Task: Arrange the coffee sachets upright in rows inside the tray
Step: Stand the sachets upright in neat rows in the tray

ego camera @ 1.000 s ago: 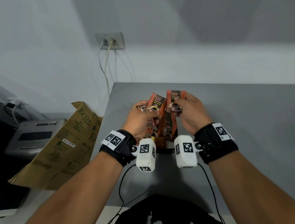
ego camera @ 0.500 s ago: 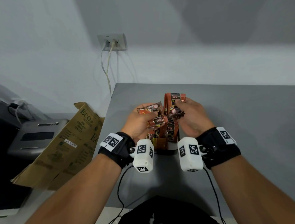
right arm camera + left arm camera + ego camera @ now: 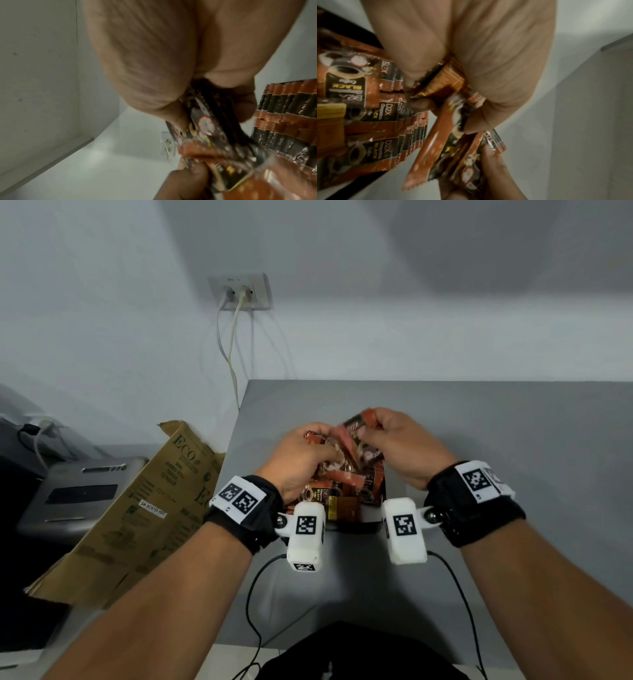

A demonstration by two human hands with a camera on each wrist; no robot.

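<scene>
Orange-and-black coffee sachets [image 3: 342, 494] stand packed in rows in a dark tray [image 3: 356, 527] on the grey table, just beyond my wrists. My left hand [image 3: 308, 457] grips a bunch of sachets [image 3: 452, 119] over the tray's left side, fingers curled round them. My right hand [image 3: 394, 440] pinches a few sachets [image 3: 361, 436] tilted above the rows; in the right wrist view these held sachets [image 3: 214, 135] are blurred. The upright rows [image 3: 390, 121] show beside my left hand and, as rows [image 3: 288, 108], at the right edge of the right wrist view. Most of the tray is hidden.
A folded brown cardboard box [image 3: 137, 508] leans left of the grey table [image 3: 513, 474], beside a grey device [image 3: 78, 494]. A wall socket [image 3: 241, 290] with cables hangs behind. Black cables [image 3: 253, 594] trail from my wrist cameras over the table's near edge.
Both hands have dropped closer to the tray. The right hand's sachets, earlier held upright, now tilt leftward, and the left hand's bunch has sunk lower over the rows.
</scene>
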